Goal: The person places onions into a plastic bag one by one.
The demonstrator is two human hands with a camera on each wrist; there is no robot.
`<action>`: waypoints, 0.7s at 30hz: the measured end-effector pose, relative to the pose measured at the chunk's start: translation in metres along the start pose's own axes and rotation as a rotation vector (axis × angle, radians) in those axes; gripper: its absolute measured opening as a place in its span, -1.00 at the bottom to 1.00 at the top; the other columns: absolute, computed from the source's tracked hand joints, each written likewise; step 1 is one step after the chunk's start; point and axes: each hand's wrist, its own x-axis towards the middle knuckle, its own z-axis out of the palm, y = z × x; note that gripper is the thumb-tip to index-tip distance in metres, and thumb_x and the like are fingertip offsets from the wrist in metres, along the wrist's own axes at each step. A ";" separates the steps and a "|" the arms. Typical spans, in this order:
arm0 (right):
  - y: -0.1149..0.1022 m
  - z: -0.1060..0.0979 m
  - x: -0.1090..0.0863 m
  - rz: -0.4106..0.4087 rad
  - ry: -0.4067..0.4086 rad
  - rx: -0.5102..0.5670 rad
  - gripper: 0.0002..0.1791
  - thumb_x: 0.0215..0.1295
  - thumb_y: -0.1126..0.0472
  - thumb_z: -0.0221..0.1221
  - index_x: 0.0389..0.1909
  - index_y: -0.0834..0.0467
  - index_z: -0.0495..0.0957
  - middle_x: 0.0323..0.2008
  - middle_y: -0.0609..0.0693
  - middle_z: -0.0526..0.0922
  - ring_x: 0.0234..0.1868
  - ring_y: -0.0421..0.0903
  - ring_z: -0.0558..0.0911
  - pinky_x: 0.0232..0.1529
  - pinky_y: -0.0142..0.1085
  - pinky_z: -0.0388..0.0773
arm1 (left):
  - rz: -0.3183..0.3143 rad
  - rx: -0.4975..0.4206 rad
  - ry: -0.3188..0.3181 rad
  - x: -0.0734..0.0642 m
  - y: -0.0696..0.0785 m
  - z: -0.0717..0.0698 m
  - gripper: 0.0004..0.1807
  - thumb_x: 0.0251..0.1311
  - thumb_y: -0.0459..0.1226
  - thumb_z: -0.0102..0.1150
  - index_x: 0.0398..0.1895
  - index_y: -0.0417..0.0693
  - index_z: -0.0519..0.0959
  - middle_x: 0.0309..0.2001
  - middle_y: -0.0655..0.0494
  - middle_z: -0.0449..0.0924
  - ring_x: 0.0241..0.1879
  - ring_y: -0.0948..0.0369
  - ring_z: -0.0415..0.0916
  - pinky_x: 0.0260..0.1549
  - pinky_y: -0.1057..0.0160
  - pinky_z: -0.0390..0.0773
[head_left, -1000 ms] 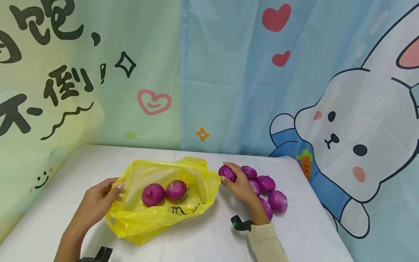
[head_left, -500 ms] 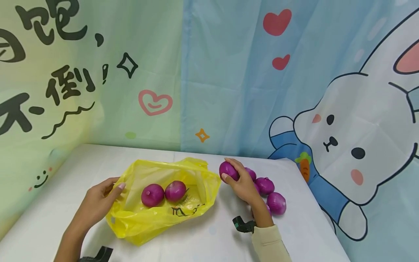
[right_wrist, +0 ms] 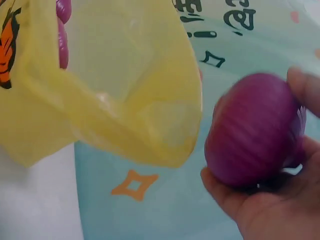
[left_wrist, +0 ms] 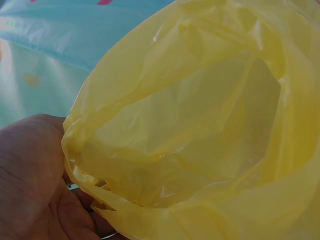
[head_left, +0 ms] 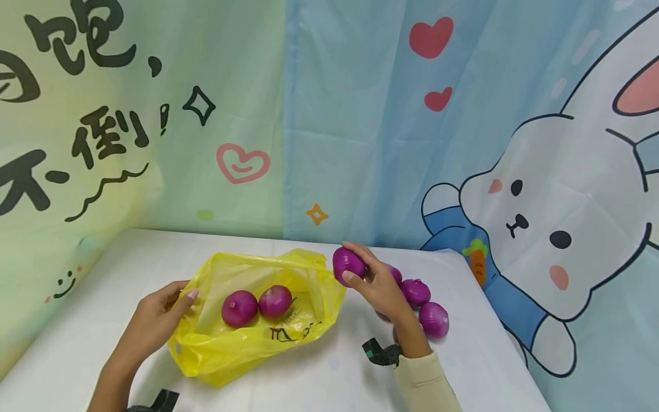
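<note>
A yellow plastic bag (head_left: 216,357) lies on the table with its mouth spread wide, two red onions (head_left: 239,308) inside. My left hand (head_left: 154,320) grips the bag's left rim between thumb and fingers; the left wrist view shows the rim (left_wrist: 75,150) against the palm. In my right hand (head_left: 381,289) is another red onion (head_left: 348,265), held between thumb and fingers just beyond the bag's right rim. The right wrist view shows this onion (right_wrist: 255,130) apart from the bag's edge (right_wrist: 192,125).
Several more red onions (head_left: 433,319) lie on the white tabletop (head_left: 309,383) to the right, partly hidden behind my right hand and forearm. A printed cloth backdrop (head_left: 350,143) hangs behind the table's far edge.
My right hand has lifted the onion from beside the pile and brought it slightly left, up to the bag's right rim. The left hand and the bag stay nearly where they were.
</note>
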 end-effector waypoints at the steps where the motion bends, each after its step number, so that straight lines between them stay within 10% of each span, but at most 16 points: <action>1: -0.002 0.000 0.000 -0.017 -0.029 0.015 -0.32 0.27 0.25 0.29 0.40 0.00 0.32 0.36 0.05 0.28 0.24 0.16 0.41 0.02 -0.12 0.53 | 0.002 0.002 0.002 0.000 0.000 0.000 -0.38 0.42 0.11 -0.08 0.25 -0.20 0.44 -0.13 -0.01 0.65 -0.18 0.09 0.57 -0.15 0.03 0.57; 21: -0.018 0.027 0.022 -0.266 -0.503 0.345 -0.37 0.39 0.21 0.17 0.37 0.37 0.22 0.34 0.32 0.22 0.22 0.15 0.40 0.01 0.00 0.53 | 0.001 -0.003 0.004 0.000 -0.002 0.002 -0.39 0.42 0.10 -0.07 0.23 -0.21 0.46 -0.18 0.02 0.66 -0.22 0.11 0.57 -0.18 0.08 0.58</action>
